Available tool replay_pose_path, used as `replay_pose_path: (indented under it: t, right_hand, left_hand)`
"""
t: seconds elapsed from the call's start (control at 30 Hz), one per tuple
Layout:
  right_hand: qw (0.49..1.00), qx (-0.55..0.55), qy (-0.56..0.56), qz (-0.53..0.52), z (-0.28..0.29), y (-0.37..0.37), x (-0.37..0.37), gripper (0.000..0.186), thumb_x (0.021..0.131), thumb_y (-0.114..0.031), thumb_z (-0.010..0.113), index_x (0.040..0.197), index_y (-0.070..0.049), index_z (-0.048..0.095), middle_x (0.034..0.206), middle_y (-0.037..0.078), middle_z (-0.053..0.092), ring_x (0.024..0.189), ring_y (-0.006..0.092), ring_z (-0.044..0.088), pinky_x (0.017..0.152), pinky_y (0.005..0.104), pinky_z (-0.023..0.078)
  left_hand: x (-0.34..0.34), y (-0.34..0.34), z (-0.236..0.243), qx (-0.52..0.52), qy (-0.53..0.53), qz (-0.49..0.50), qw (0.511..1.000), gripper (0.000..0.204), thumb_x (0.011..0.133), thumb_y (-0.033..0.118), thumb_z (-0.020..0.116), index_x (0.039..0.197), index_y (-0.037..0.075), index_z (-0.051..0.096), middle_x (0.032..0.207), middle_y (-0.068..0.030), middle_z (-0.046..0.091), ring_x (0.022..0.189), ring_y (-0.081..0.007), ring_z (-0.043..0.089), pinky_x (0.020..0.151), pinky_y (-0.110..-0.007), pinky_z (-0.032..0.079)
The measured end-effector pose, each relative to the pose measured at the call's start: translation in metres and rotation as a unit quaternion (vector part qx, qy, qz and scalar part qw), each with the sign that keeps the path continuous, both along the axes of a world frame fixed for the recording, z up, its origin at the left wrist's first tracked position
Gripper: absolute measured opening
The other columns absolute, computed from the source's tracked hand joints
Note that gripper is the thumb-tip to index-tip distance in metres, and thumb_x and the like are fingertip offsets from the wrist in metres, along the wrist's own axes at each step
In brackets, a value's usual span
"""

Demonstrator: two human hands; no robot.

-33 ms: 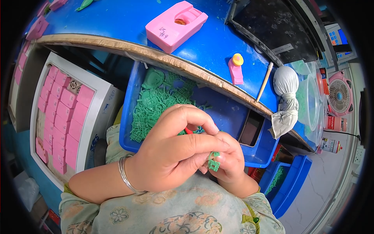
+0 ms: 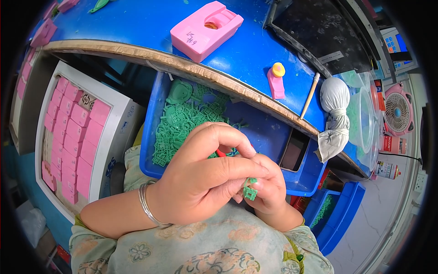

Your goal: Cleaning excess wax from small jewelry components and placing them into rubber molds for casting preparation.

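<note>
A: Blue bench (image 2: pixel 137 27) curves across the top of the frame, blue bin (image 2: pixel 273 132) of green wax pieces (image 2: pixel 182 123) under it, centre.

B: Hands?

A: Left hand (image 2: pixel 205 178) at centre, fingers curled nearly closed over the right hand (image 2: pixel 269 192). Both pinch one small green piece (image 2: pixel 249 192), lower centre, just right of the left fingertips.

B: Axis?

A: Runs roughly up-down. Right fingers wrap it tight, so that hand is nearer. Red bit (image 2: pixel 221 153) under the left fingers, can't tell what.
</note>
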State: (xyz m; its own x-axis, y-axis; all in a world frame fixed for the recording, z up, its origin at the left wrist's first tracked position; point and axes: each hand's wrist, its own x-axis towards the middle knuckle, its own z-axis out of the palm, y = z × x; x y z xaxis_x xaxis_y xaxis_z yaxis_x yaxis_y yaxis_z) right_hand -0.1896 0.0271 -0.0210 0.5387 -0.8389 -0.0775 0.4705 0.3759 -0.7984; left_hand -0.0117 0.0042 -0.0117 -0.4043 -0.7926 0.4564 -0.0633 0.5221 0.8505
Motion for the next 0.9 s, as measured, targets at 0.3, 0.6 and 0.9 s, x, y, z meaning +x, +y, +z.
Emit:
replay_pose_path:
  t: [0.3,0.6,0.9]
  right_hand:
    - [0.996,-0.064,0.037,-0.045,-0.0039,0.0011,0.0028,0.019,0.092,-0.021,0.051,0.089,-0.003,0.048,0.084,0.004,0.051,0.067,0.0082,0.048,0.059,0.0206,0.041]
    - [0.993,-0.096,0.036,-0.064,-0.0058,-0.0004,0.0055,0.016,0.092,-0.019,0.051,0.089,-0.004,0.047,0.086,0.006,0.05,0.067,0.0086,0.047,0.058,0.0205,0.039]
    - [0.991,-0.106,0.005,-0.086,-0.0067,0.0015,0.0054,0.011,0.092,-0.014,0.049,0.088,-0.003,0.046,0.086,0.01,0.05,0.065,0.0103,0.047,0.056,0.0228,0.041]
  left_hand:
    - [0.0012,0.0016,0.0014,0.007,0.005,-0.006,1.0,0.021,0.08,0.004,0.062,0.1,0.009,0.065,0.104,-0.0085,0.05,0.095,-0.0236,0.049,0.084,-0.036,0.042]
    - [0.001,0.0025,0.0005,0.026,0.017,-0.015,0.999,0.023,0.079,0.002,0.063,0.1,0.01,0.065,0.106,-0.008,0.049,0.098,-0.0232,0.048,0.086,-0.036,0.041]
    - [0.0013,0.0011,-0.001,0.045,0.037,0.009,0.998,0.029,0.077,-0.004,0.049,0.104,0.001,0.06,0.103,-0.0133,0.051,0.091,-0.0237,0.052,0.085,-0.036,0.042]
